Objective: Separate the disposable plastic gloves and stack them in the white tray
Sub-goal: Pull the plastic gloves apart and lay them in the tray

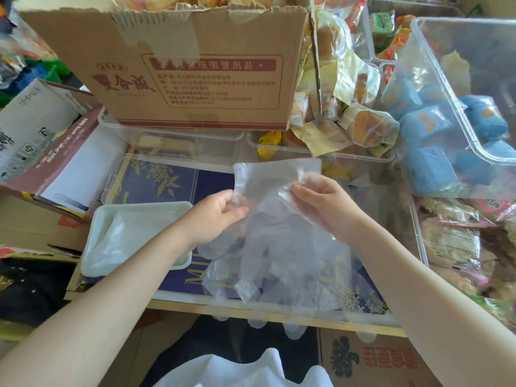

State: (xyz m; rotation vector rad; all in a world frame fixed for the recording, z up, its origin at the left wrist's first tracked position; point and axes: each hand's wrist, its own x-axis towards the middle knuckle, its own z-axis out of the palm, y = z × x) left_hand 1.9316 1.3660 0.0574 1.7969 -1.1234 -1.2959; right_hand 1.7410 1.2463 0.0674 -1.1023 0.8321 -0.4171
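Observation:
A bunch of clear disposable plastic gloves hangs in front of me, cuffs up and fingers drooping past the table's front edge. My left hand pinches the cuff's left edge between thumb and fingers. My right hand pinches the cuff's right side, a little higher. The white tray lies to the left of my hands, with several clear gloves lying flat inside it; my left forearm crosses over its right corner.
A dark blue flower-printed box serves as the work surface. A big cardboard box stands behind it. Clear bins of wrapped buns and blue packets sit at the right, and an open carton lies at the left.

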